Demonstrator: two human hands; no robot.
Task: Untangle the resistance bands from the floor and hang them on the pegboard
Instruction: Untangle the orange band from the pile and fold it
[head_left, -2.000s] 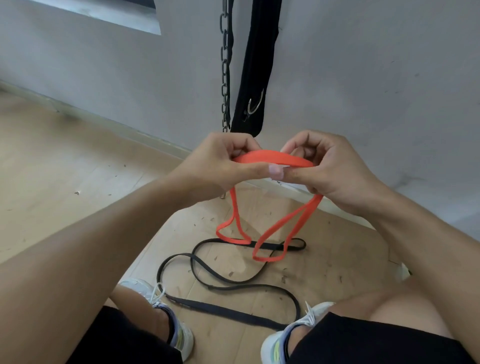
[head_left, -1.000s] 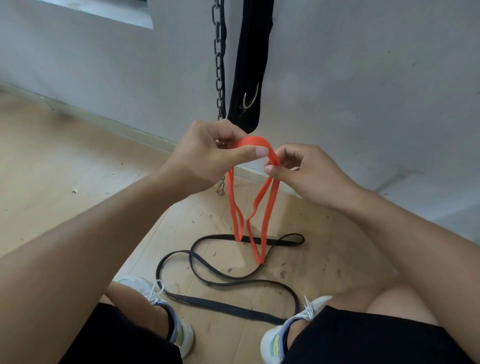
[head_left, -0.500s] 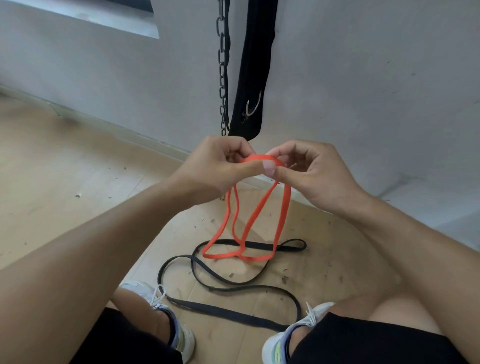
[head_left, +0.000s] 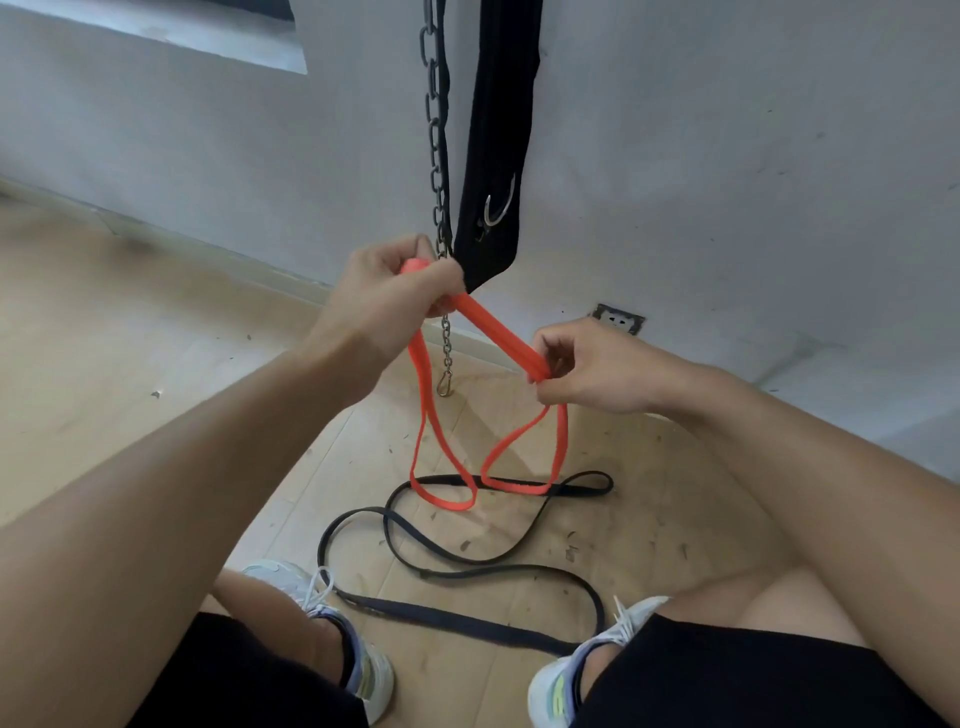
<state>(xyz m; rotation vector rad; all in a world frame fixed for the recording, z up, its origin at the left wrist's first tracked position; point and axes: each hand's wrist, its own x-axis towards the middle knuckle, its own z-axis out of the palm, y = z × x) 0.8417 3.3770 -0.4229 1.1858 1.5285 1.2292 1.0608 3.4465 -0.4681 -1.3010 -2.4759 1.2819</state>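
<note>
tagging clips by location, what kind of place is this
Probably a home gym or workout corner. A metal chain and a black strap hang down a bare wall, a black resistance band lies on the wooden floor, and both hands stretch an orange resistance band.

Orange band (head_left: 496, 332): flat elastic loop, held off the floor, doubled strands stretched taut in a slanted line from 11 o'clock to 4 o'clock. Two loops hang from its ends, lowest points just over the black band.

Black band (head_left: 457, 574): long, narrow, flat on the floor at 6 o'clock from the orange one, lying in winding curves that cross themselves.
</note>
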